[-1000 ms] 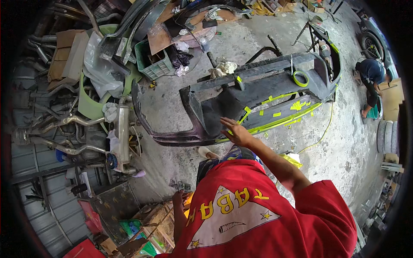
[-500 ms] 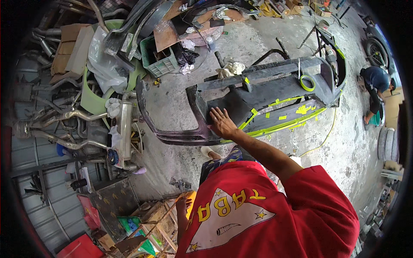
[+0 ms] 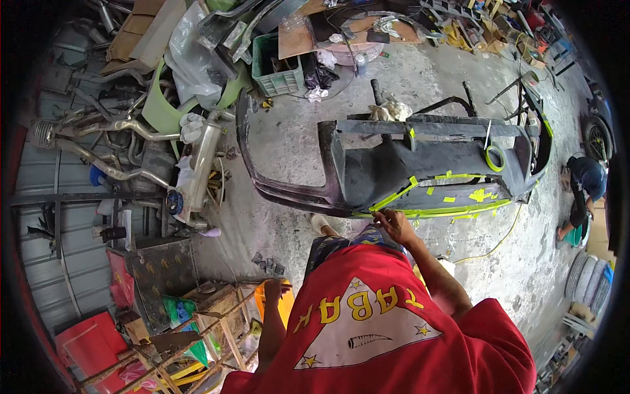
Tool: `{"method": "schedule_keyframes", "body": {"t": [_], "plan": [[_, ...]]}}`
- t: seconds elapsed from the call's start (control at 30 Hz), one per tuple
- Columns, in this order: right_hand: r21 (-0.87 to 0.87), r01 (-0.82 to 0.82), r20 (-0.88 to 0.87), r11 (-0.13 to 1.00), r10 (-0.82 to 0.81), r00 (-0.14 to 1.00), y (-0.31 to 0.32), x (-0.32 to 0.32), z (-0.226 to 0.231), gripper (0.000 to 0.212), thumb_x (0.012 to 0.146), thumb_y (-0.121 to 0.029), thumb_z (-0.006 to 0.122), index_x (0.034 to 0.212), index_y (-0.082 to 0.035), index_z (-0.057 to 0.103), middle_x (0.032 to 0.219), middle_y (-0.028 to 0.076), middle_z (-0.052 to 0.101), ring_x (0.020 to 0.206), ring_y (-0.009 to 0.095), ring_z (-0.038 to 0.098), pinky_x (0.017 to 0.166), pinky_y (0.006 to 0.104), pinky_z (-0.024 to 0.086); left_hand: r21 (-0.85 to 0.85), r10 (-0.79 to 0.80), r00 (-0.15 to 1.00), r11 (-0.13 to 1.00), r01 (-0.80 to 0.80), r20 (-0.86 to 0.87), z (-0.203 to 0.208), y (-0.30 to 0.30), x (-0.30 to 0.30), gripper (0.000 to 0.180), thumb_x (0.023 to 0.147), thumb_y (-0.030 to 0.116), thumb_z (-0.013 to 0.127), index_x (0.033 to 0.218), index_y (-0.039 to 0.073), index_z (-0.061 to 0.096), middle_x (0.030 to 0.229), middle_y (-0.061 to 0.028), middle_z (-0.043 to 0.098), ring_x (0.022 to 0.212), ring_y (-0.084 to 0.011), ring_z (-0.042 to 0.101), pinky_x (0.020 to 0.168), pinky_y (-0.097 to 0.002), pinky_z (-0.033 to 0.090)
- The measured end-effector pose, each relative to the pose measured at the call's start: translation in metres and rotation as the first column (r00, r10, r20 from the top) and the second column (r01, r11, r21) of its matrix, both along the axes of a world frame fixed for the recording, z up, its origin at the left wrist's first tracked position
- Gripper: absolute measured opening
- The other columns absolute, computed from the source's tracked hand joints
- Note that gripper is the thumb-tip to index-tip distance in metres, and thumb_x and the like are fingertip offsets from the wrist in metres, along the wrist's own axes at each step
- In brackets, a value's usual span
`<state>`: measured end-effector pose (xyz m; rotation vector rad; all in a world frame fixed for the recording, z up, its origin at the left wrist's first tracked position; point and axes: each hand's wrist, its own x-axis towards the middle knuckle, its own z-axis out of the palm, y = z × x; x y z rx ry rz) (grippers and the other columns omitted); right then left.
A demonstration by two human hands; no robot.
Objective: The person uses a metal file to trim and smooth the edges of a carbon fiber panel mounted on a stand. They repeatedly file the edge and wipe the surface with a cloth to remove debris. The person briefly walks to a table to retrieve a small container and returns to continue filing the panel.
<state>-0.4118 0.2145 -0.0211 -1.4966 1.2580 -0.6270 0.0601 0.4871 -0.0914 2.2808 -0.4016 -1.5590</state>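
Dark car bumper (image 3: 420, 167) propped up over the concrete floor (image 3: 295, 141), wide shell curving from a thin left horn to a boxy right end. Near lower edge of that bumper lined with yellow-green masking tape (image 3: 430, 211), one strip slanting up across the dark face, loose scraps stuck farther right. Right hand (image 3: 396, 225) pressed to the bumper's near edge, right where the slanted strip meets the long one; fingers (image 3: 382, 215) bunched and pinched at the tape end, though too small to tell whether gripping or only pressing. Right forearm stretched straight from the red shirt (image 3: 380, 322) up to the bumper, elbow low, wrist level with the rim. Left hand (image 3: 273, 289) well apart from the bumper, down by the hip, curled beside an orange container (image 3: 275, 303); cannot tell whether anything is held.

Roll of the same tape (image 3: 494, 158) hung on the bumper's right part. Pale rag (image 3: 391, 110) bunched on the bumper's far rim. Left of the bumper, exhaust pipes and a muffler (image 3: 200, 157) heaped against a corrugated wall. Beyond its far left corner, a green crate (image 3: 279, 65). Off the bumper's right end, another person (image 3: 584, 190) crouched on the floor, with a tyre (image 3: 598, 136) behind. Yellow cord (image 3: 499, 243) trailing over the floor below the bumper's right end. Nothing between the right hand and the taped edge.
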Motion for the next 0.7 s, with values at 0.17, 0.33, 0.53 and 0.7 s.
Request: {"method": "schedule_keyframes", "body": {"t": [0.17,0.33,0.53,0.7], "plan": [[-0.077,0.001,-0.070,0.997,-0.006,0.998,-0.033,-0.001,0.009,0.032,0.104,-0.027,0.065,0.093,0.002,0.073,0.077,0.025,0.069,0.068,0.039,0.071,0.063,0.0436,0.053,-0.106,-0.162,0.982,0.979,0.173,0.101,0.033,-0.022,-0.005,0.028,0.105,0.025,0.048,0.097,0.001,0.058,0.078,-0.0168,0.078,0.057,-0.0216,0.072,0.046,-0.0305,0.051],[-0.110,-0.001,0.042,0.994,0.006,0.999,-0.057,0.014,0.020,0.035,0.106,-0.029,0.063,0.099,0.003,0.073,0.084,0.017,0.074,0.072,0.026,0.072,0.066,0.0375,0.054,-0.186,-0.647,0.510,0.502,0.845,0.567,0.097,-0.014,0.027,0.025,0.105,0.021,0.055,0.091,0.001,0.059,0.075,-0.0197,0.076,0.059,-0.0293,0.072,0.052,-0.0371,0.053],[-0.105,-0.091,-0.030,0.990,0.088,0.996,-0.063,0.011,0.025,0.033,0.104,-0.030,0.064,0.101,0.001,0.074,0.090,0.020,0.074,0.084,0.036,0.073,0.074,0.0435,0.055,-0.018,-0.473,0.609,0.780,0.625,0.637,0.252,-0.053,0.053,0.041,0.109,0.037,0.050,0.100,0.000,0.067,0.073,-0.0131,0.073,0.071,-0.0290,0.070,0.074,-0.0406,0.052],[-0.132,-0.096,-0.097,0.987,0.084,0.992,-0.050,0.005,0.007,0.033,0.102,-0.031,0.067,0.094,0.001,0.072,0.080,0.021,0.070,0.073,0.037,0.070,0.066,0.0440,0.052,-0.180,-0.217,0.644,0.852,0.492,0.733,0.416,-0.161,-0.016,0.045,0.112,0.038,0.047,0.131,0.000,0.064,0.077,-0.0106,0.074,0.074,-0.0180,0.070,0.072,-0.0347,0.053]]}}
